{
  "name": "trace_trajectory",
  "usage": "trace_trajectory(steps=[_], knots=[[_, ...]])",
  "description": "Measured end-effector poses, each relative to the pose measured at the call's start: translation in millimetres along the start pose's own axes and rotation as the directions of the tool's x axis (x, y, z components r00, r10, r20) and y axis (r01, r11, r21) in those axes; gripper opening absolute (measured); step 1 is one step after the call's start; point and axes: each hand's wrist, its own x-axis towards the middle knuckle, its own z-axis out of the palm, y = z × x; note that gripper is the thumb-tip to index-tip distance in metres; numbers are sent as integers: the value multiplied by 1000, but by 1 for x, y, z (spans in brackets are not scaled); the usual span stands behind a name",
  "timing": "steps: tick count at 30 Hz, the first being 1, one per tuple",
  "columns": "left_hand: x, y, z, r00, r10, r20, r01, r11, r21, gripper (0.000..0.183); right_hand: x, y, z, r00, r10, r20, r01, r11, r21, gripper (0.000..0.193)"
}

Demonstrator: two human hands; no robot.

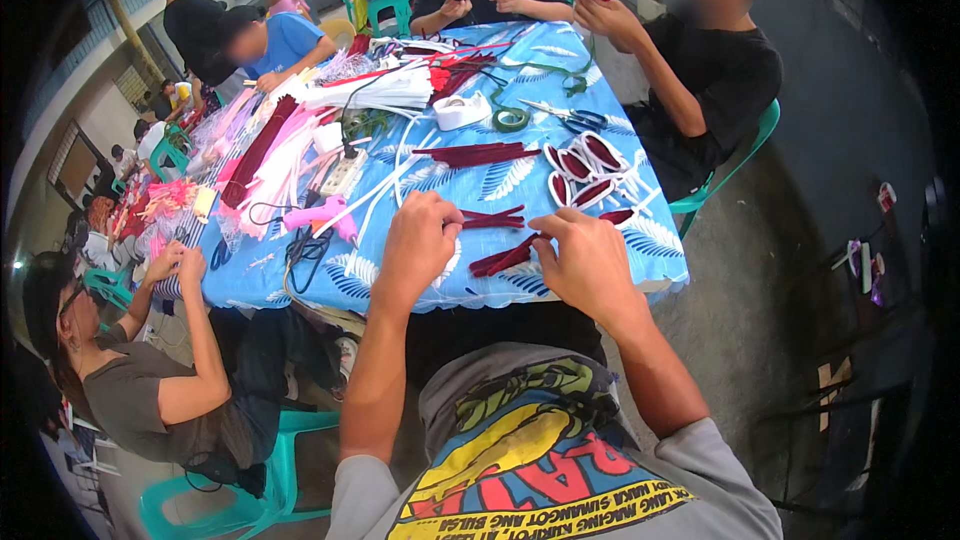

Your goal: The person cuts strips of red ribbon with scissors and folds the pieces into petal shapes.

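Note:
My left hand point(421, 237) is above the near part of the table, its fingers curled together. Beside its fingertips lies a small group of dark red pipe cleaners point(492, 219); whatever the fingers hold is hidden. To the right, my right hand point(588, 265) has thumb and forefinger closed at the upper end of a second dark red bundle of pipe cleaners point(502, 258). Just beyond my right hand are several looped petal shapes, white-edged with dark red inside point(585, 168). Further back lies a longer dark red bundle point(480, 154).
A pink glue gun point(322, 217) and a white power strip point(344, 173) lie left of my hands. Scissors point(566, 116), green tape point(511, 119) and white pipe cleaners point(375, 90) are farther back on the blue patterned tablecloth point(640, 240). Other people sit around the table.

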Motion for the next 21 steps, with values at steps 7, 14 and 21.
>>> trace_trajectory(steps=[7, 14, 21], knots=[[4, 9, -2, 994, 64, 85, -70, 995, 77, 6, 5, 4, 10, 998, -61, -11, 61, 997, 41, 16], [2, 7, 5, 983, 183, -4, -180, 973, 142, 3, -1, 3, 6, 998, -18, 53, 18, 1000, -5, 19], [11, 10, -4, 971, 216, -104, -206, 974, 96, 4, 8, 1, -7, 994, 15, -109, -1, 991, 135, 27]])
